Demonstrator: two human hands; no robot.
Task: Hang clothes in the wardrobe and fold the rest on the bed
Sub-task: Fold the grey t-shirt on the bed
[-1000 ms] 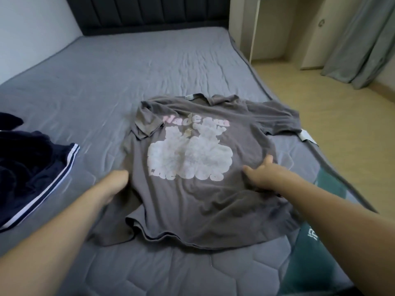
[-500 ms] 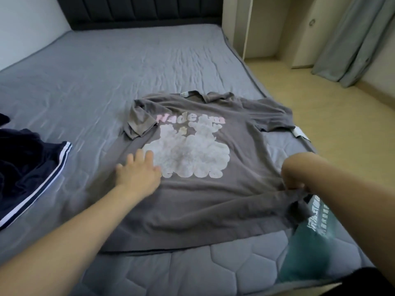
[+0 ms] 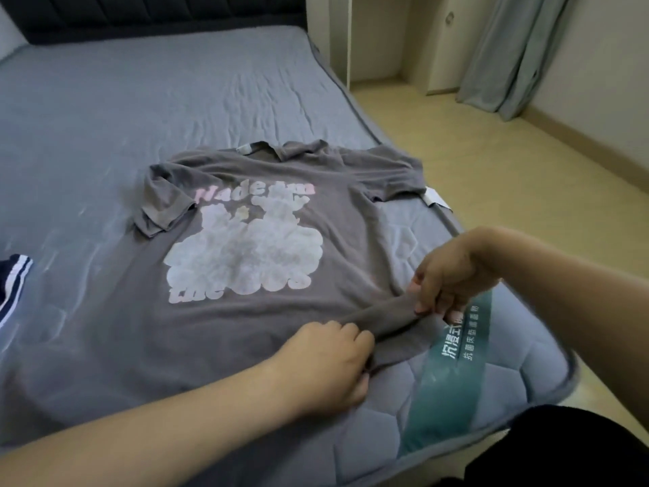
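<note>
Both hands are closed on the near hem of the grey T-shirt [image 3: 267, 311], left hand [image 3: 326, 363] pinching beside the right hand [image 3: 446, 275], which holds a bunched corner. Folding seems barely begun (one sleeve lies crumpled); it lies print-up on the bed [image 3: 140, 100], a dark striped garment [image 3: 12, 286] waiting beyond.

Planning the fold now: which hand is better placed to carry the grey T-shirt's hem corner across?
Right hand: it already pinches the T-shirt hem corner; the left hand rests beside it.
</note>
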